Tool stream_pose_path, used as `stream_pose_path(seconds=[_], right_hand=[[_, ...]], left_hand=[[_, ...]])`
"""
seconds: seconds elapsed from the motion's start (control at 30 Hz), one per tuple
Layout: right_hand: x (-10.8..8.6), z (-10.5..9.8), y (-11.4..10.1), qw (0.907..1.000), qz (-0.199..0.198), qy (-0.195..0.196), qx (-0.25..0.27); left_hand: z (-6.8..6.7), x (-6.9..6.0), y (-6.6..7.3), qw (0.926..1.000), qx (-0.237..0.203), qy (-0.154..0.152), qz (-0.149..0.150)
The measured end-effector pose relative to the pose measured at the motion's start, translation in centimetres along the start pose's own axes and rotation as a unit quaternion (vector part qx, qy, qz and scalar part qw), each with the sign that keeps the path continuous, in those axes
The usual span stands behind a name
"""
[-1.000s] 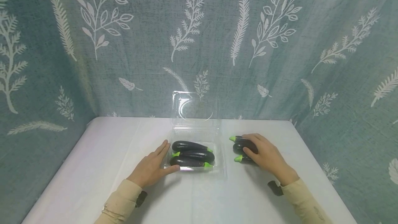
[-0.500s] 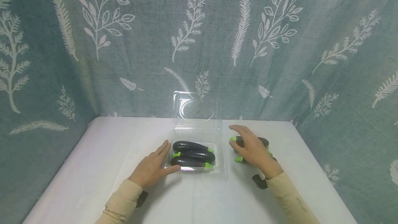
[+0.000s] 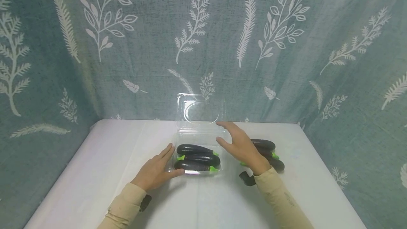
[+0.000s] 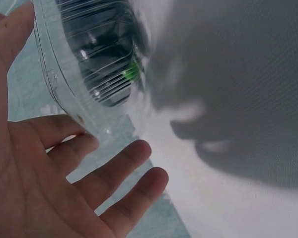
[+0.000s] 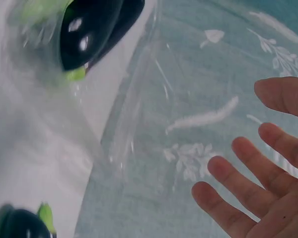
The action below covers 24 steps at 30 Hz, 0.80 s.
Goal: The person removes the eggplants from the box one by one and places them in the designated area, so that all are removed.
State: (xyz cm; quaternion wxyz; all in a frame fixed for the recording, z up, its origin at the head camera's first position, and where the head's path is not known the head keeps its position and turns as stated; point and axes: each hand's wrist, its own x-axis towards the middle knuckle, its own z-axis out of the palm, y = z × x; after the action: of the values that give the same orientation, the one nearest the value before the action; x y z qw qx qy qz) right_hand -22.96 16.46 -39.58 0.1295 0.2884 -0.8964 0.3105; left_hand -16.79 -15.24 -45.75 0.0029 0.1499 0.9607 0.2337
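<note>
An open clear plastic clamshell container (image 3: 198, 173) holds three dark eggplants (image 3: 194, 165) with green caps, lying side by side. Its lid (image 3: 201, 110) stands raised at the back. My left hand (image 3: 154, 171) touches the container's left side, thumb along the front rim; in the left wrist view its fingers (image 4: 134, 153) are spread and nearly straight beside the plastic wall (image 4: 69, 94). By the container's back right corner, near the lid, is my right hand (image 3: 241, 146), holding nothing. In the right wrist view its fingers (image 5: 241, 191) are extended, apart from the lid (image 5: 126, 129).
Right of the container, partly behind my right hand and wrist, more eggplants (image 3: 276, 164) lie together on the white table (image 3: 203, 207). A blue-green curtain (image 3: 143, 66) with white leaf prints hangs behind the table and along both sides.
My right hand has let go of the eggplants on the right and moved left towards the container's lid, leaving that group more visible. The left hand has stayed in place.
</note>
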Motion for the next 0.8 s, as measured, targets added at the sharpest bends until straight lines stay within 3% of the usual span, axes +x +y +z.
stream_pose_path(seconds=[0.8], right_hand=[[5.1,4.0,-1.8,0.9934,0.016,-0.112,0.018]], left_hand=[[0.1,0.1,0.0,1.0,0.004,0.006,-0.003]])
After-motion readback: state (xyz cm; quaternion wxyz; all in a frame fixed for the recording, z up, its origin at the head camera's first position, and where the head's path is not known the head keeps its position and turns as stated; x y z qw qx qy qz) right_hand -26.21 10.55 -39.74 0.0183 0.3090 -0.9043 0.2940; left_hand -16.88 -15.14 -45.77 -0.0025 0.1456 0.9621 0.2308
